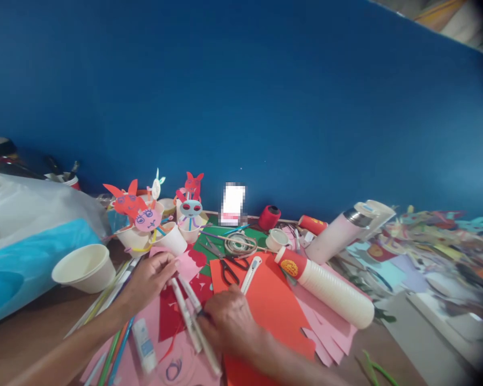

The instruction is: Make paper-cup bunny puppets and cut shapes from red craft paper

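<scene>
My left hand is closed, its fingers pinched at the edge of a pink paper piece. Lower and to the right, my right hand is closed and lies beside two white markers, its fingers at the dark part of one of them; the fingertips are partly hidden. Dark red paper lies under the markers. Orange paper is beneath and beside my right hand. Black-handled scissors and a white cutter lie just beyond it.
Paper cups with red and pink paper animal faces stand at the back left, near an empty white cup. A stack of paper cups and a bottle are right. A lit screen stands before the blue wall.
</scene>
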The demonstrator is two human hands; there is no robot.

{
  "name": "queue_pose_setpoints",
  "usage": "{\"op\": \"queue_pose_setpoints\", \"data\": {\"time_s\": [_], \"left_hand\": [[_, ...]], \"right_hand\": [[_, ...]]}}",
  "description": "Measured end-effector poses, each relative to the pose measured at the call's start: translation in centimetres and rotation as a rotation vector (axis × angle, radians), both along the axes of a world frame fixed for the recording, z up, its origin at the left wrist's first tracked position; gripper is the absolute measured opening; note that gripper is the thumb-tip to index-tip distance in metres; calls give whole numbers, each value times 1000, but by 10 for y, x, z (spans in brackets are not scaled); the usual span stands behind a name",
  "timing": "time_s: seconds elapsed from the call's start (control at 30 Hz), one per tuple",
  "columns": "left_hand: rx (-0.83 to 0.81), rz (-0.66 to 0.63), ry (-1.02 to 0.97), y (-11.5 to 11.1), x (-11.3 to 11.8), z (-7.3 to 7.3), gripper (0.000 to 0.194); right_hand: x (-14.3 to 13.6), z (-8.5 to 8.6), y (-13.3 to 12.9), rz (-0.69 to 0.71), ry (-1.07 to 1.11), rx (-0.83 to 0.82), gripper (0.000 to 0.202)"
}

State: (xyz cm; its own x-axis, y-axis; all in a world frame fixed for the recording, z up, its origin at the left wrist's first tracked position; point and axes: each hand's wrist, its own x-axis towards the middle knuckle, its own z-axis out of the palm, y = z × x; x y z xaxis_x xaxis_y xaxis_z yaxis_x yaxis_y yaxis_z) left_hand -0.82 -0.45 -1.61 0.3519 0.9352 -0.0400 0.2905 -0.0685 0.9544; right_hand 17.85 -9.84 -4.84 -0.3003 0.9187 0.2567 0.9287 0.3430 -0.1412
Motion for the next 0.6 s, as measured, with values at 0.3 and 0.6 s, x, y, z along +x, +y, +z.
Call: {"op": "queue_pose_setpoints", "data": {"time_s": [0.3, 0.6], "left_hand": [[4, -77, 70, 2, -3, -1, 19], [638, -310, 430, -7, 13, -1, 24]], "right_hand": [[-6, 3, -2, 324, 66, 12, 19], [31, 10, 32, -33, 65, 151, 16]]}}
